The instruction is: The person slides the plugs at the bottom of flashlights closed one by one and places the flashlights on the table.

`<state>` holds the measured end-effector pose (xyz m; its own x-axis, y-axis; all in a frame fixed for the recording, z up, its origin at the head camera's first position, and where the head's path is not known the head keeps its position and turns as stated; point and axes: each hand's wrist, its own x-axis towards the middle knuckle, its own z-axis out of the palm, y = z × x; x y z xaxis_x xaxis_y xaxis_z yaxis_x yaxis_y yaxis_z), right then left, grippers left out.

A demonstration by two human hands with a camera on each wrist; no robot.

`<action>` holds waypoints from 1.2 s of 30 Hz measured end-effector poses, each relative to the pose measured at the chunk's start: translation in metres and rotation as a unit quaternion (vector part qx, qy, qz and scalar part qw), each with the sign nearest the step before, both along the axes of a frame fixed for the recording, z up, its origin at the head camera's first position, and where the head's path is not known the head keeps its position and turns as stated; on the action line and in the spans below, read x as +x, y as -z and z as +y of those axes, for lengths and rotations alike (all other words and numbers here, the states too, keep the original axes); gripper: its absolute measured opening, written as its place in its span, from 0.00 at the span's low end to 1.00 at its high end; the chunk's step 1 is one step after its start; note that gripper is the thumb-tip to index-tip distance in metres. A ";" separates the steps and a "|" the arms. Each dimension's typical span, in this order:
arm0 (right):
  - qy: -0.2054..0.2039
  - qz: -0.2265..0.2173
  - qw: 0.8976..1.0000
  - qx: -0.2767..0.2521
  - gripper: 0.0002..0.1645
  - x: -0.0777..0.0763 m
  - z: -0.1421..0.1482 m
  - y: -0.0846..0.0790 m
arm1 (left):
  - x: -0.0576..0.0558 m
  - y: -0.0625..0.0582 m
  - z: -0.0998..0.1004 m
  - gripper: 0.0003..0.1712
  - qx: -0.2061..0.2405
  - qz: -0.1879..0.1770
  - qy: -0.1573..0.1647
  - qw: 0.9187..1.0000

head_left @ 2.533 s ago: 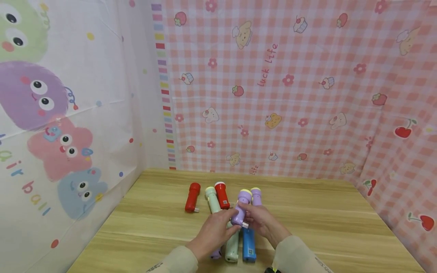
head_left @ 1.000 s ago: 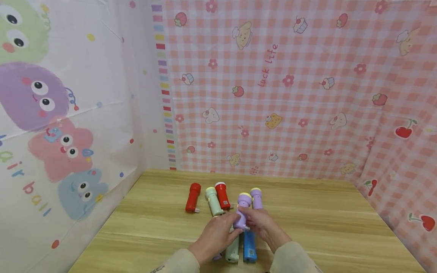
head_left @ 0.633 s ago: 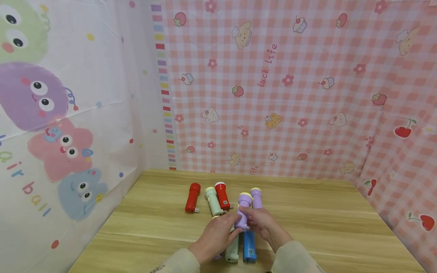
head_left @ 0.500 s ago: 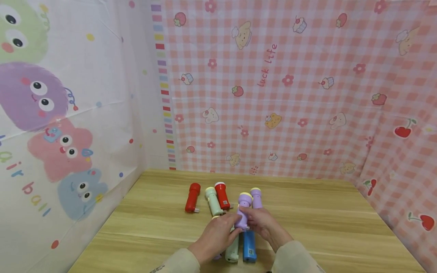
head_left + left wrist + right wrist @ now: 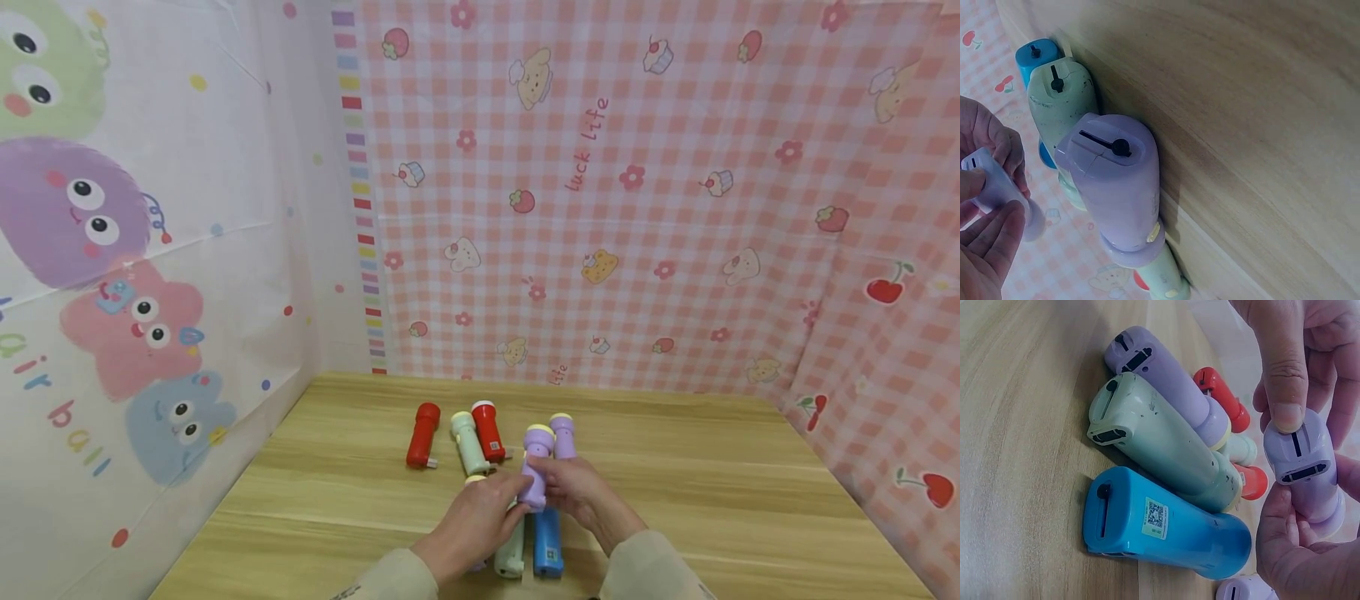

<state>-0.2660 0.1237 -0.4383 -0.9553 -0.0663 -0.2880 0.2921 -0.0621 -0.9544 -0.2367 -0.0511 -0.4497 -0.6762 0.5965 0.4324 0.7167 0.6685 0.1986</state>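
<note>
In the head view both hands hold a purple flashlight (image 5: 535, 483) with a yellow rim, raised above the table and head end away from me. My left hand (image 5: 472, 521) pinches its lower end; the right wrist view shows the left thumb (image 5: 1286, 394) on the slider slot of the end face. No metal plug sticks out of the opening beside it. My right hand (image 5: 588, 496) grips the body, thumb on its upper side. Below lie a blue flashlight (image 5: 548, 542), a pale green flashlight (image 5: 511, 554) and another purple flashlight (image 5: 1119, 194), mostly hidden behind my left hand in the head view.
Further back on the wooden table (image 5: 697, 467) lie two red flashlights, one dark-headed (image 5: 423, 435) and one white-rimmed (image 5: 488, 431), a pale green flashlight (image 5: 470, 443) and a purple flashlight (image 5: 562, 435). Plugs stick out of the two red ones. Patterned cloth (image 5: 585, 217) hangs behind.
The metal plug that stuck out of the held flashlight's end has gone in and no longer shows. Both hands and the flashlight have come slightly lower; the other flashlights stay put.
</note>
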 end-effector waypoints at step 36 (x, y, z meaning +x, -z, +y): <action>-0.018 -0.004 1.000 0.018 0.22 0.004 0.007 -0.002 | -0.001 0.003 -0.003 0.18 0.000 0.011 0.028 1.000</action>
